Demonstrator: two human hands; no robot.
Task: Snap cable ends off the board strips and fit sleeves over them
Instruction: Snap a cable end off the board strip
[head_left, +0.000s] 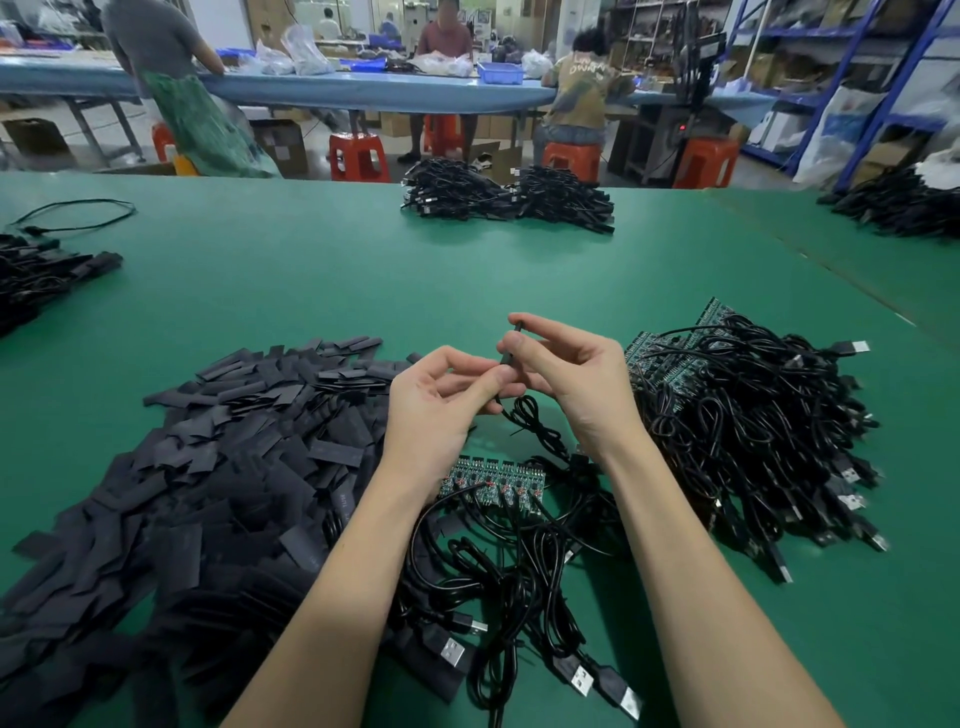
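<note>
Both hands meet above the green table (311, 280). My right hand (566, 374) pinches a flat black sleeve (511, 345) between thumb and forefinger, held upright. My left hand (441, 395) grips the cable end just below it, and the black cable (530, 421) trails down from there. A green board strip (493, 480) with several cables still attached lies under my wrists. A large heap of flat black sleeves (218, 467) covers the table to the left. To the right lies a pile of board strips with cables (737, 410).
Loose cables with USB plugs (519, 613) lie between my forearms. Bundles of finished cables (504, 197) sit at the table's far edge, with more at the left (41, 280) and far right (893, 205). People work at a blue bench (363, 85) behind.
</note>
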